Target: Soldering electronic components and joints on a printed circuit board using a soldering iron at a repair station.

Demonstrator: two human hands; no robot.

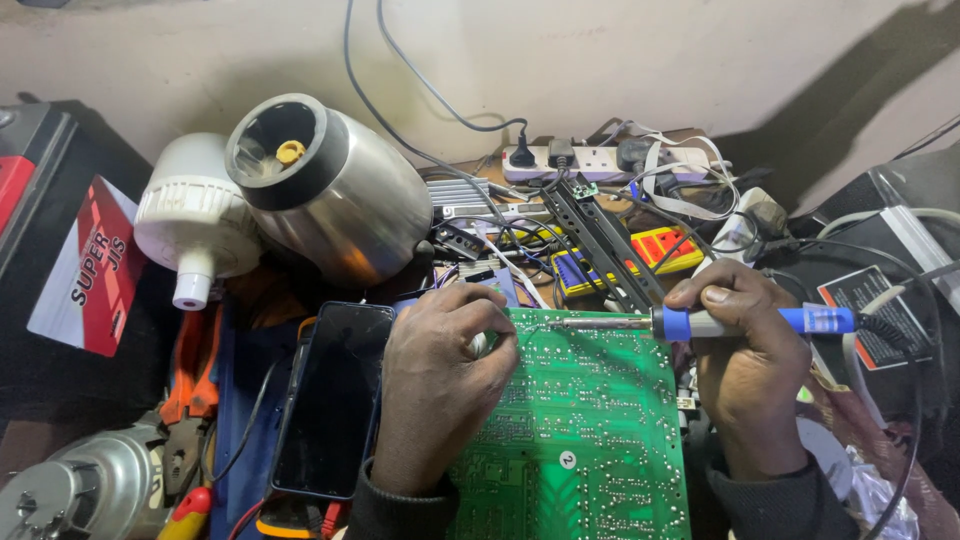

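Note:
A green circuit board [585, 430] lies solder side up in front of me. My left hand [440, 385] rests on its left edge with fingers curled, pinching something thin and pale near the board's top left corner; what it is I cannot tell. My right hand [745, 370] grips a soldering iron [700, 322] with a blue and grey handle. Its metal tip [560, 322] points left and sits just above the board's top edge, close to my left fingertips.
A black phone [335, 400] lies left of the board. Behind it stand a steel jar [335, 190] on its side and a white bulb housing [195, 220]. A power strip [600, 160], tangled wires, a yellow meter [665, 248], pliers [190, 400] and a black battery [60, 250] crowd the bench.

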